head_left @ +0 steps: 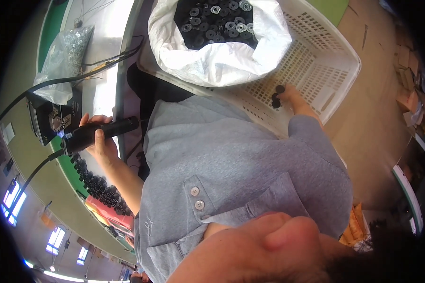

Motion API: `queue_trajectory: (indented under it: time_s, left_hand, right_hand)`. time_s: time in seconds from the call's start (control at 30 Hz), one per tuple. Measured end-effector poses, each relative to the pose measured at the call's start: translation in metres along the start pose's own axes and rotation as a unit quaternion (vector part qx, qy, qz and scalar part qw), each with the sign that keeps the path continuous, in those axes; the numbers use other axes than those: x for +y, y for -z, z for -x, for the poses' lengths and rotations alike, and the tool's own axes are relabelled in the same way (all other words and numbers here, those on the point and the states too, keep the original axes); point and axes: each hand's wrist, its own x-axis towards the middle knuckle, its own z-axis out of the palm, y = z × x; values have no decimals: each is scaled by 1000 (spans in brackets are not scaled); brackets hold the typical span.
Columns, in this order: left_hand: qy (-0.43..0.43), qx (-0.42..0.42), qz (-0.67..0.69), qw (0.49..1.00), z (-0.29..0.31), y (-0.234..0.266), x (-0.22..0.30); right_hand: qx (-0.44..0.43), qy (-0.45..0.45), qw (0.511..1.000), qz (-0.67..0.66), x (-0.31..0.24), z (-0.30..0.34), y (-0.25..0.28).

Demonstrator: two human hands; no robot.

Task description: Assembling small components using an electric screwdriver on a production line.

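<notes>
My left hand (pixel 99 137) is wrapped round a black electric screwdriver (pixel 99 134), whose cord runs off to the lower left. The tool lies roughly level beside the table edge. Over on the right, my right hand (pixel 290 96) reaches into a white plastic basket (pixel 337 94). Its fingers hold a few small black round parts (pixel 276 97). A white woven sack (pixel 217 63), its mouth rolled open, stands in the basket. Inside it are many black round parts (pixel 217 26), some with shiny metal rings.
On the bench at left lie a clear bag of small metal pieces (pixel 73 47), a black box (pixel 52 118) and a row of black parts (pixel 97 184). A black cable (pixel 71 78) crosses the bench. Cardboard boxes (pixel 406 99) stand at far right.
</notes>
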Motion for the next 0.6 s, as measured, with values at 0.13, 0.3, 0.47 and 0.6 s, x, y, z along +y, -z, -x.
queue_trajectory:
  time_s: [0.13, 0.3, 0.47, 0.6]
  left_hand:
    - [0, 22, 2, 1000, 4, -7, 5]
    - [-162, 199, -274, 927, 9, -19, 6]
    - [-451, 246, -686, 515, 6, -32, 30]
    - [-258, -26, -710, 654, 16, -67, 46]
  right_hand:
    - [144, 8, 960, -242, -15, 3, 39]
    - [345, 122, 761, -536, -60, 8, 89]
    - [271, 92, 842, -457, -48, -21, 82]
    - [286, 91, 749, -591, -21, -14, 104]
